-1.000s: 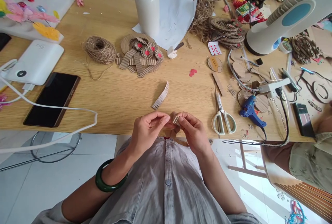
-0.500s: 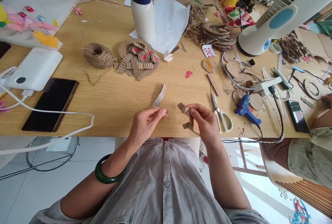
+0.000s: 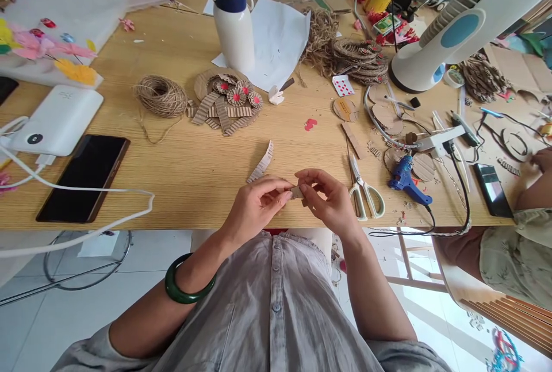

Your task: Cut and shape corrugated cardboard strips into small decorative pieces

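Observation:
Between my two hands is a small strip of brown cardboard [image 3: 296, 192], mostly covered by the fingers. My left hand [image 3: 261, 204] pinches its left end between thumb and fingertips. On the other side my right hand [image 3: 326, 199] grips it, thumb and index finger closed on it. Just beyond my left hand lies a loose corrugated cardboard strip [image 3: 261, 162]. White-handled scissors [image 3: 364, 189] rest to the right of my right hand. Farther back sits a round cardboard piece [image 3: 224, 102] bearing strips and rolled flowers with red centres.
A twine roll [image 3: 160, 96], a phone [image 3: 84, 176] and a power bank [image 3: 58, 116] with a white cable lie left. A white bottle [image 3: 233, 27] stands at the back. On the right are a blue glue gun [image 3: 407, 179], a power strip [image 3: 442, 141] and another person's arm [image 3: 537, 185].
My left hand has moved right and taken hold of the cardboard strip that my right hand held alone. My right hand has shifted slightly left, so the hands now meet.

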